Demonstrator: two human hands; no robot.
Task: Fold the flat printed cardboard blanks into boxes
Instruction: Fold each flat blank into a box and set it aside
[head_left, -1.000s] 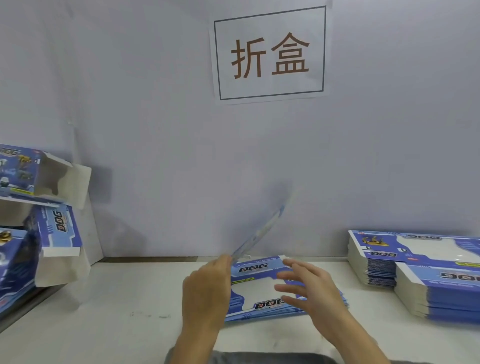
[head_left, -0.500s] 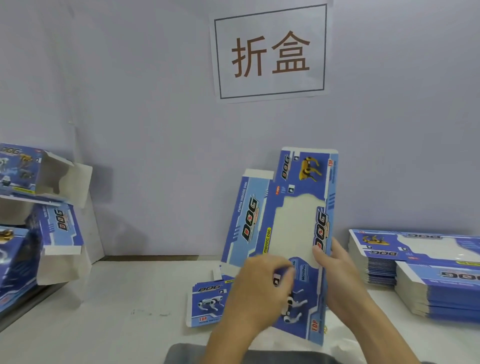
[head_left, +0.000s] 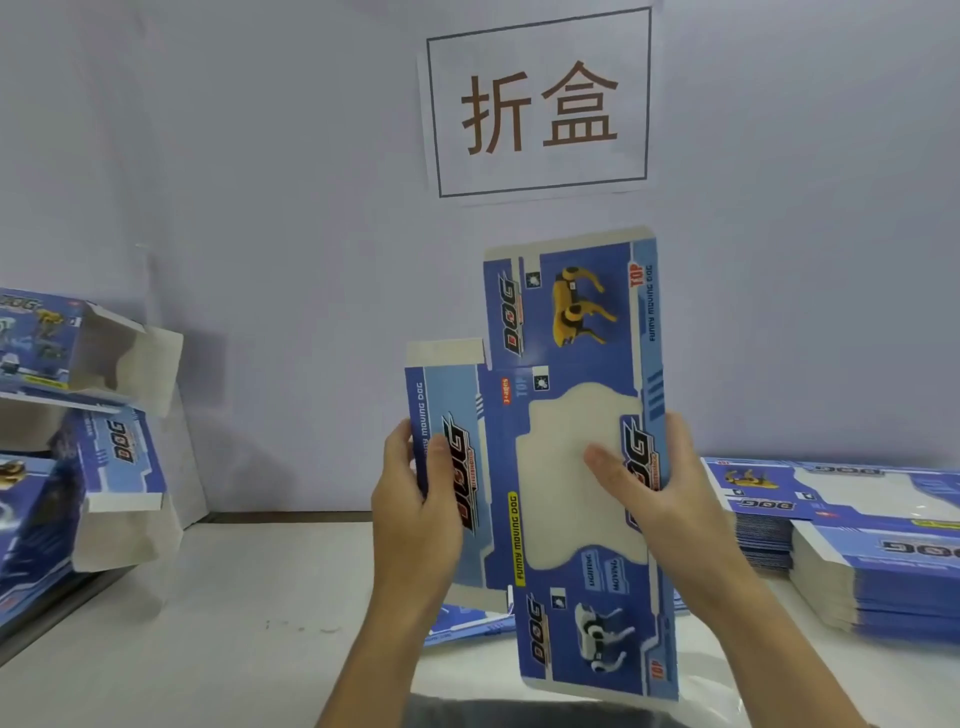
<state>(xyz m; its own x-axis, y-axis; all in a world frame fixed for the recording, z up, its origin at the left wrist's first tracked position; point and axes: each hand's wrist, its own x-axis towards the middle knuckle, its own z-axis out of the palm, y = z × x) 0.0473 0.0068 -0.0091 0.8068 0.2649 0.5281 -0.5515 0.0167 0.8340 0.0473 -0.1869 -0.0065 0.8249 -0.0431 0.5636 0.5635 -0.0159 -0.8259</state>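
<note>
Between the hands, above the bench (head_left: 218, 613), a flat blank (head_left: 566, 467) stands with its long axis upright. The left hand (head_left: 415, 514) grips its left edge, the right hand (head_left: 660, 493) its right edge, thumbs in front; both equally near.

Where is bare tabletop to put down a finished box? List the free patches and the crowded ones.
Free: the white tabletop at front left, between the folded blue boxes and the left hand.

Crowded: the right side, under stacks of flat blue blanks; the middle, where both hands hold the flat blue cardboard blank above the few blanks lying there.
</note>
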